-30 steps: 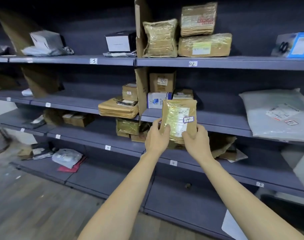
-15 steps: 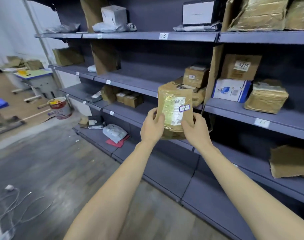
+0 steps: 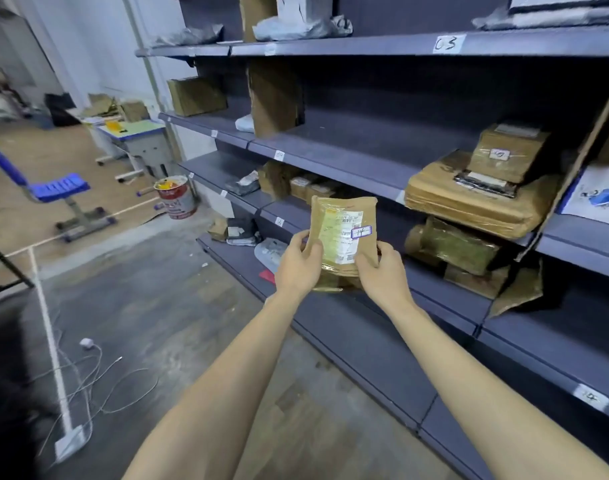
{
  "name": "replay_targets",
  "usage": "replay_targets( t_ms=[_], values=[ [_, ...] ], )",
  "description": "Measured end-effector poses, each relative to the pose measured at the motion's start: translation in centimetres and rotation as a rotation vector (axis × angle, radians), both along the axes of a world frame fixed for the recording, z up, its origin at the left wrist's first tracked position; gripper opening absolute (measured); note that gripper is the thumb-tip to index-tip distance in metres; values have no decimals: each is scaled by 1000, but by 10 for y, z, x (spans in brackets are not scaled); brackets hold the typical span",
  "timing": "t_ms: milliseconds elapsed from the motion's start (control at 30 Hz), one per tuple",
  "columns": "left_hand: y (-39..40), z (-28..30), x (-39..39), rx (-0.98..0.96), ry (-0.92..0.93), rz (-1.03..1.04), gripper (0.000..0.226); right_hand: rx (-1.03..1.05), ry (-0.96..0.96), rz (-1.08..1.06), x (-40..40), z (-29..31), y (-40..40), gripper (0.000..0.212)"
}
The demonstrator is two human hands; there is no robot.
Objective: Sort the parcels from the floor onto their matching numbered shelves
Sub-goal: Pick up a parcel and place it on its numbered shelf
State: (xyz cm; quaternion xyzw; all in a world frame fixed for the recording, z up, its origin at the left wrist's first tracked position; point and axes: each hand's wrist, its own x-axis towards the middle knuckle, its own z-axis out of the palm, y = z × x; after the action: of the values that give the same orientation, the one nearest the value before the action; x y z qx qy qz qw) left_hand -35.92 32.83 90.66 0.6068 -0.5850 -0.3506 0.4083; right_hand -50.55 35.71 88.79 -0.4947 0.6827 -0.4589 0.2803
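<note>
— Dark metal shelving (image 3: 365, 161) fills the right side, with small paper number tags on each front edge. What could go wrong here?

— The tag near the right that seems to read 14 (image 3: 590, 396) is low and well apart from the hands. The sticker (image 3: 360, 232) on the parcel also looks like 14, but the handwriting is poor. I think a wrong reading of it would send the parcel to a wrong shelf.

— And the parcel itself?

— The brown parcel (image 3: 344, 237) is flat, soft, wrapped in shiny clear tape, held upright in the air in front of the middle shelves. Slippery tape could let it slide down.

— How is the grip?

— The left hand (image 3: 298, 268) pinches the lower left edge, thumb in front. The right hand (image 3: 382, 275) grips the lower right corner. Both are closed around it.

— Anything at the feet?

— Thin white cables (image 3: 98, 382) lie loose on the worn floor (image 3: 164, 306) at near left; a step back could catch them.
</note>
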Motion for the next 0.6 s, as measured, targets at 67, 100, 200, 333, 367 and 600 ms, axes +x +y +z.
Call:
replay_targets(
  t_ms=[67, 100, 200, 333, 367, 600],
  values=[
    [-19, -5, 14, 17, -1, -12, 35, 10, -6, -1, 14, -2, -17, 61],
    [-29, -9, 21, 23, 1, -22, 35, 9, -15, -2, 20, -3, -25, 54],
    [-64, -21, 42, 47, 11, -58, 36, 8, -28, -37, 41, -13, -57, 38],
    [-113, -25, 72, 56, -5, -89, 35, 1, -46, -84, 77, -16, -96, 30],
    [-126, -21, 77, 47, -7, -98, 35, 6, -53, -99, 85, -12, -107, 35],
    [-196, 33, 50, -79, -4, -271, 44, -72, -35, -252, 71, 45, -142, 40]
  ],
)
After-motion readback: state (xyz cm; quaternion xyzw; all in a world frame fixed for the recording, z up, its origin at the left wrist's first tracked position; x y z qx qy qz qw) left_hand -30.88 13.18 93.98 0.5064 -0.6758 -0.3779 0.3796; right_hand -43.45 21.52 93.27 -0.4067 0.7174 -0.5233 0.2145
